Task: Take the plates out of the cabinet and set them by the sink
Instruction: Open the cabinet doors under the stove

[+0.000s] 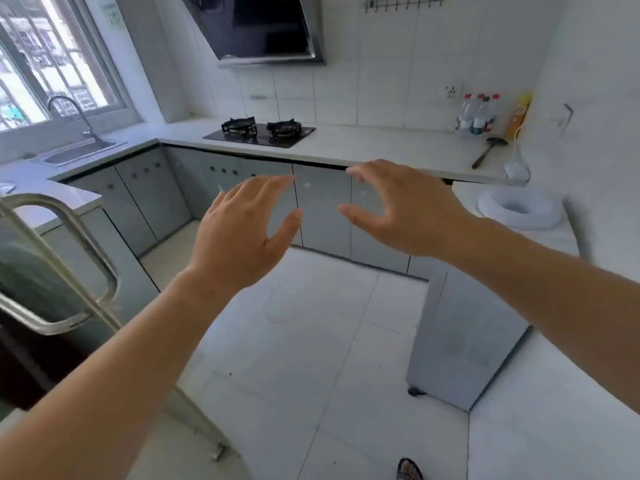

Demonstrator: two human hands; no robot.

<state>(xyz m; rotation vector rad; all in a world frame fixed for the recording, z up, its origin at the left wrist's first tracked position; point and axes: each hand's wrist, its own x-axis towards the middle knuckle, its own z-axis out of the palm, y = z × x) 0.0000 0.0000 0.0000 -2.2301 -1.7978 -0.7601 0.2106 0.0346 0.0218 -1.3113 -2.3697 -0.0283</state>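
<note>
Plates: none in view; cabinet doors (pixel 322 206) under the counter all closed, grey-blue, running along two walls of an L-shaped kitchen.
Sink (pixel 78 152): steel, set in the counter at far left below the window (pixel 52 64), curved faucet (pixel 71 114) behind it.
Left hand (pixel 242 233): raised in mid-air before the cabinet doors, fingers spread, holding nothing.
Right hand (pixel 398 209): likewise raised, fingers loosely curved and apart, holding nothing; the two hands near each other, not touching.
Counter (pixel 381 147): pale, mostly bare. On it: black two-burner gas hob (pixel 259 131) under a dark range hood (pixel 263 27); bottles (pixel 478 116) and a yellow container (pixel 517 116) grouped in the far right corner; a dark-handled utensil (pixel 488 152) lying just before them.
Wall: white tile, socket (pixel 450 90), hook rail (pixel 405 3).
Floor (pixel 294 358): pale large tiles.
Left foreground: metal door handle (pixel 69 265), close to the camera.
Right: white ring-shaped object (pixel 519 209) on a lower surface.
</note>
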